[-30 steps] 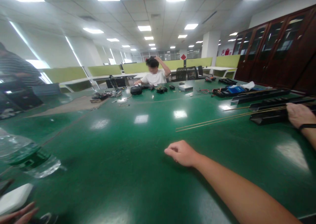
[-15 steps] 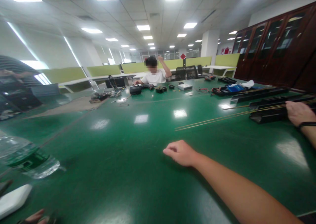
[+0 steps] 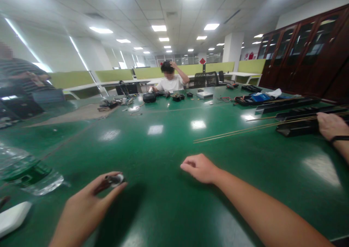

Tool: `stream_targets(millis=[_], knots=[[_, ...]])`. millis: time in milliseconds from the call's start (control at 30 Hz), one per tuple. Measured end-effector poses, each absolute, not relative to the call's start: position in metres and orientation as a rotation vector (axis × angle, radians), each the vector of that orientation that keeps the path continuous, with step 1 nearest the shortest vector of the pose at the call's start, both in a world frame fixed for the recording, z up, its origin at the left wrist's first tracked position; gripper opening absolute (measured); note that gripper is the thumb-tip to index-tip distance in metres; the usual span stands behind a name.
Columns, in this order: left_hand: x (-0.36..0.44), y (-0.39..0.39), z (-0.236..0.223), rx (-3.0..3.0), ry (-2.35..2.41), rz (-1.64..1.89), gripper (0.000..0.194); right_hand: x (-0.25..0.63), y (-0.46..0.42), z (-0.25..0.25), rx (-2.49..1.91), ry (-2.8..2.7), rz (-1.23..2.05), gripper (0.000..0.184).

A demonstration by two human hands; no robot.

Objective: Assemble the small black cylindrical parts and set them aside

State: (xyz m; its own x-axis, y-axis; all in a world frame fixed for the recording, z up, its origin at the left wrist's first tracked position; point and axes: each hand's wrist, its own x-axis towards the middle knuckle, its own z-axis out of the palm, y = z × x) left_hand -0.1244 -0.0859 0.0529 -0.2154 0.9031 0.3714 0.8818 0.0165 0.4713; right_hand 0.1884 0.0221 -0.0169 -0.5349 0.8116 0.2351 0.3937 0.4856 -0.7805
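Raised over the green table (image 3: 160, 210), my left hand (image 3: 84, 207) grips a small dark metal piece with a round silvery end (image 3: 116, 180) between thumb and fingers. Its exact kind is unclear, as the fingers cover part of it. My right hand (image 3: 200, 169) rests on the tabletop in a loose fist, with nothing visible in it. Beyond it lie long thin brass-coloured rods (image 3: 231, 133), their free ends pointing toward the table's middle.
At the right, another person's hand (image 3: 331, 125) with a black wristband is at the rods, beside black channel pieces (image 3: 294, 129). A clear water bottle (image 3: 29, 174) lies left, near a white rounded object (image 3: 13, 218). Across the table sits a person (image 3: 170, 81) among tools.
My left hand has come up from the lower left edge toward the middle, bringing the small metal piece into view. My right hand stays in place.
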Motion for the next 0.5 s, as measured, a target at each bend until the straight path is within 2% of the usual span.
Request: stream_targets(millis=[67, 167, 267, 500], knots=[[-0.093, -0.055, 0.047, 1.862, 1.959, 0.991, 0.041, 0.189, 0.022, -0.017, -1.005, -2.124, 0.877, 0.029], [-0.039, -0.015, 0.032, 1.823, 1.554, 1.074, 0.037, 0.191, 0.024, -0.018, -1.075, -2.075, 0.788, 0.025], [-0.005, 0.004, 0.013, 1.902, 1.434, 1.127, 0.033, 0.192, 0.026, -0.019, -1.112, -2.053, 0.701, 0.022], [-0.007, 0.000, -0.009, 1.970, 1.252, 1.017, 0.031, 0.190, 0.025, -0.021, -1.039, -2.142, 0.753, 0.024]])
